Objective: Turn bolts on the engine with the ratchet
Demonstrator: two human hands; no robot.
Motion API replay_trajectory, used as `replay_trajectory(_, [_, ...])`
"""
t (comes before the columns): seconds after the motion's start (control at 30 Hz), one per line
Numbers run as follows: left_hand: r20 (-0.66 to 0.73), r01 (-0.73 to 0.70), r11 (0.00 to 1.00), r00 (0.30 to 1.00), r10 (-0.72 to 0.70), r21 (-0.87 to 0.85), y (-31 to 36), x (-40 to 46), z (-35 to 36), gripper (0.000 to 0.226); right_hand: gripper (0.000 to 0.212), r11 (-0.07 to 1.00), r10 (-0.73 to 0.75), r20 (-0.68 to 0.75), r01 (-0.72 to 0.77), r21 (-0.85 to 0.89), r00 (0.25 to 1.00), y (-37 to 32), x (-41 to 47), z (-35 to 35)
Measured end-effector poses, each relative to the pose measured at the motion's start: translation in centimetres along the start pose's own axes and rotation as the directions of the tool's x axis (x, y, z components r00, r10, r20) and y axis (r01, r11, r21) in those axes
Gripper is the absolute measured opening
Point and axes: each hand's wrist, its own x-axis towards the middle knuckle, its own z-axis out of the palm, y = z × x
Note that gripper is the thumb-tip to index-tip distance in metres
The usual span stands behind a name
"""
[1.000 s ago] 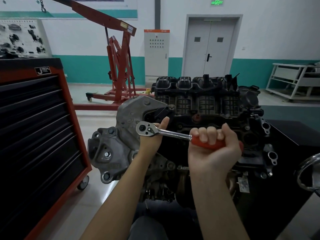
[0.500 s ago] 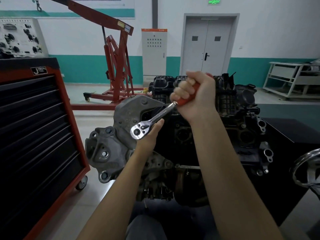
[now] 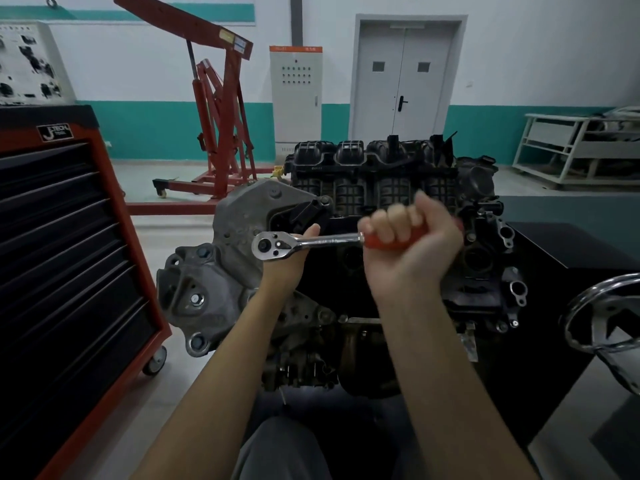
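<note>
Our right hand (image 3: pixel 412 244) is wrapped tight around the orange grip of the ratchet (image 3: pixel 311 242), fingers curled over the top, thumb hidden behind. Half a second ago that fist was up high with the handle slanting up to the right; now it has come down and the handle lies nearly level across the front of the engine (image 3: pixel 381 188), much as it lay a second ago. So we have swung up and back through one stroke, which reads to us as the ratchet working a fastener round by another bite. Our left hand (image 3: pixel 287 265) sits behind the ratchet's chrome head, cupping it from below and steadying it, with one fingertip showing just above the shaft; how the other fingers lie we cannot tell, since the head covers them. The head has barely shifted on the engine through the swing, holding over the join between the grey casting (image 3: pixel 214 278) and the black block, so the pivot stays put. The socket and bolt underneath are hidden from us. Left of the engine stands the tool chest (image 3: pixel 69 254), red-framed with black drawers. Behind the engine, to the left, the red hoist (image 3: pixel 221 109) stands on the floor, and straight behind is the grey door (image 3: pixel 405 74). Right of the engine, a chrome wheel (image 3: pixel 602 327) shows at the frame edge.
</note>
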Motion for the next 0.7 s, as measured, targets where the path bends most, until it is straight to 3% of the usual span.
replay_trajectory(0.07, [0.000, 0.069, 0.997, 0.998, -0.069, -0.033, -0.3, -0.2, -0.1, 0.037, 0.042, 0.990, 0.094, 0.048, -0.088, -0.112, 0.994, -0.6, 2.3, 1.6])
replay_trajectory(0.23, [0.059, 0.046, 0.999, 0.997, -0.045, -0.011, 0.2, -0.5, -0.3, 0.038, 0.044, 0.922, 0.284, 0.101, -0.243, -0.300, 0.953, -0.5, 5.2, 4.6])
replay_trajectory(0.37, [-0.019, 0.053, 0.995, 0.998, -0.055, -0.080, 0.0, -0.3, -0.3, 0.042, 0.042, 0.981, 0.139, 0.041, -0.132, -0.141, 0.989, -0.2, 2.4, 2.1])
replay_trajectory(0.53, [0.070, -0.045, 0.999, 0.996, 0.047, -0.026, 1.2, -0.4, 0.0, 0.064, 0.034, 0.987, -0.050, -0.106, 0.065, 0.146, 0.993, 1.0, -3.6, -2.6])
replay_trajectory(0.7, [0.025, 0.031, 0.999, 0.999, -0.030, -0.035, 1.5, -0.2, 0.0, 0.056, 0.043, 0.994, -0.062, -0.026, 0.064, 0.092, 0.998, 1.2, -3.2, -2.3])
